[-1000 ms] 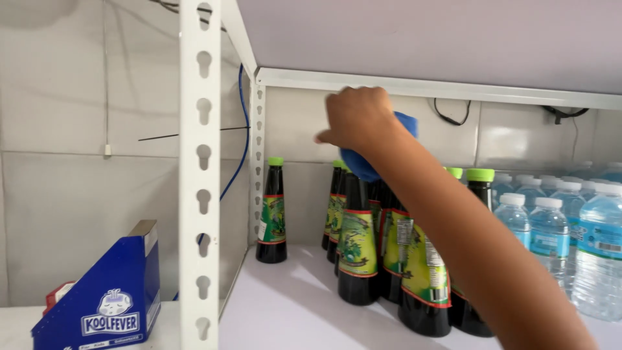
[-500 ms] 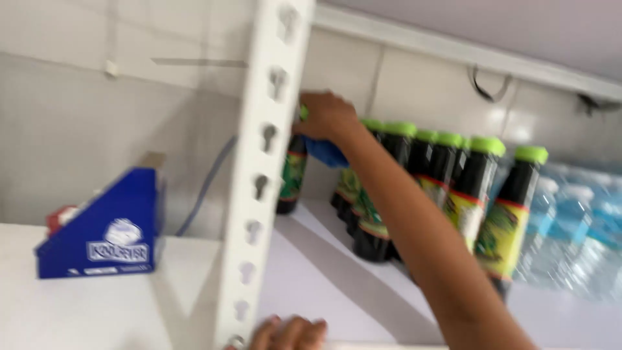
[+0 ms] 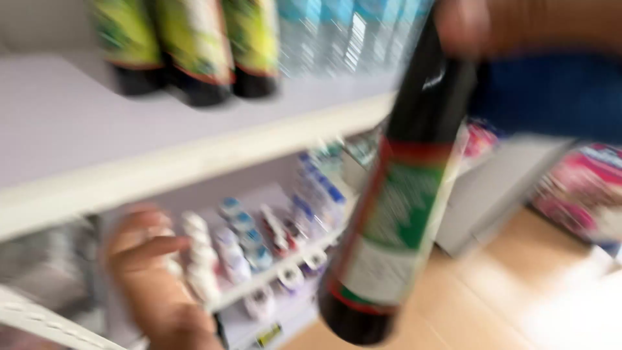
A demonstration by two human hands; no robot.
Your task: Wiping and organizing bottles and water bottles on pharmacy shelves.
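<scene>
lifted off the shelf (image 3: 194,159), dark bottle (image 3: 395,214) hangs in right hand (image 3: 466,26) fingers — left hand (image 3: 152,272) apparently open.

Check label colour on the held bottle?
Mostly green with a red band, on the dark bottle; head view, blurred.

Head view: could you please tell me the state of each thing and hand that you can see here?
Dark bottle: off the shelf, hanging tilted, held at its neck.
Right hand: closed on the dark bottle's top, with a blue cloth.
Left hand: empty, fingers spread, by the lower shelf.
Shelf bottles: standing upright on the white shelf.
Small bottles: in rows.
</scene>
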